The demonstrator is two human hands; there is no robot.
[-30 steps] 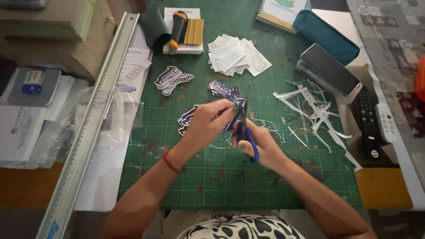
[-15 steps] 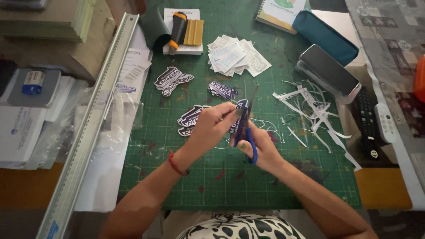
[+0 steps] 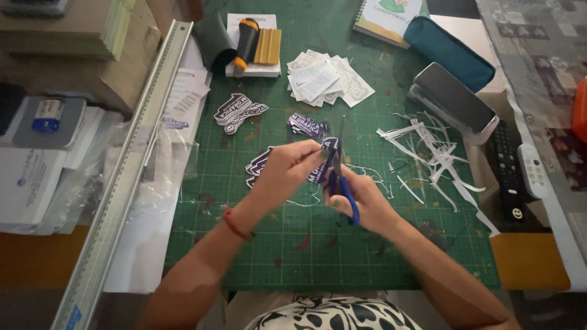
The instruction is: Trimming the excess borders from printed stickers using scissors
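My left hand (image 3: 286, 171) pinches a dark blue and white sticker (image 3: 323, 164) above the green cutting mat (image 3: 269, 244). My right hand (image 3: 361, 198) grips blue-handled scissors (image 3: 340, 177) whose blades point up, away from me, along the sticker's edge. Under my left hand lie more cut stickers (image 3: 257, 164). Other cut stickers sit further up the mat (image 3: 239, 112) and just above my hands (image 3: 307, 125). A red band circles my left wrist.
White paper trimmings (image 3: 428, 150) are scattered right of my hands. A pile of white sheets (image 3: 324, 80), a utility knife (image 3: 246, 44), a yellow squeegee (image 3: 268, 46), a metal tin (image 3: 454, 101), a teal pouch (image 3: 447, 52), remote controls (image 3: 516, 171) and a long metal ruler (image 3: 128, 171) surround the mat.
My hands have turned the sticker slightly, and the scissors have shifted a little along its edge. Everything else lies as before.
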